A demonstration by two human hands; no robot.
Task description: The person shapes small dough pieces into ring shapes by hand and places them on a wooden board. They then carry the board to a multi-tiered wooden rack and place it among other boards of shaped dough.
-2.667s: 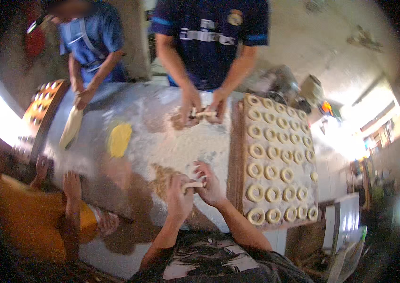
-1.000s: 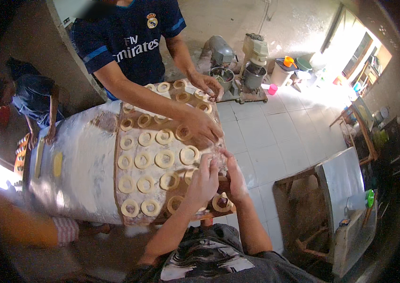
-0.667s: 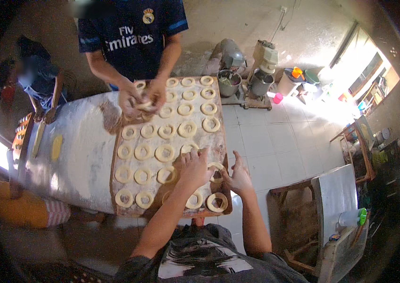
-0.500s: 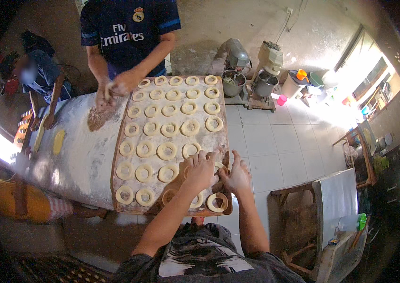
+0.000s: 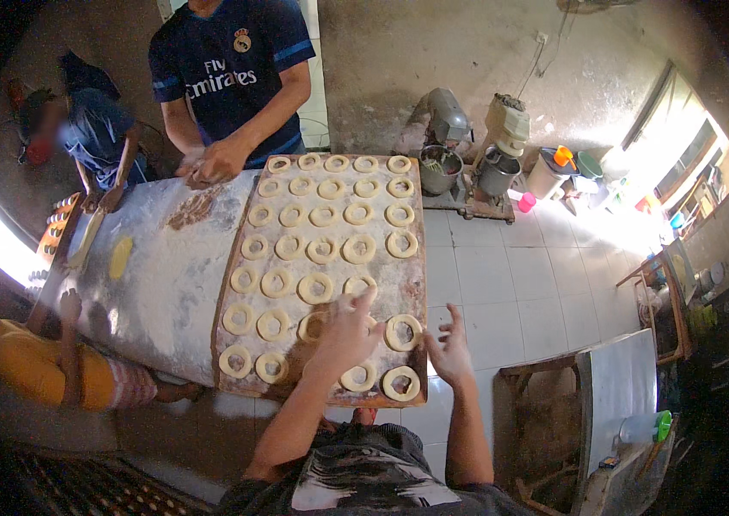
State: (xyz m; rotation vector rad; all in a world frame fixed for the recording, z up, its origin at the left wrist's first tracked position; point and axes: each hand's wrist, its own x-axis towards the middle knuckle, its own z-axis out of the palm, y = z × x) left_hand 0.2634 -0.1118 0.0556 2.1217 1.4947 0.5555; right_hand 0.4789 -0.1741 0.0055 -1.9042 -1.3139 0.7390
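Note:
Rows of pale dough rings lie on a floured wooden board [image 5: 394, 282]. My left hand [image 5: 347, 334] hovers over the board's near right part, fingers stretched forward and apart, with nothing visible in it. It partly hides several rings beneath. My right hand [image 5: 450, 351] is just off the board's right edge, fingers spread, holding nothing. Between my hands rests a dough ring [image 5: 403, 347], whole and flat on the board. A nearer dough ring [image 5: 400, 396] sits at the front right corner.
A floured metal table [image 5: 158, 301] adjoins the board's left side. Across it, a person in a dark jersey [image 5: 231, 77] has both hands together. Two more people are at the left. Stand mixers [image 5: 449, 116] stand by the back wall; a wooden-framed stand [image 5: 614, 378] is at right.
My hands have parted from the ring at the board's right edge, which now shows whole. My right hand moved off the board; my left drew leftward. The whole view shifted slightly.

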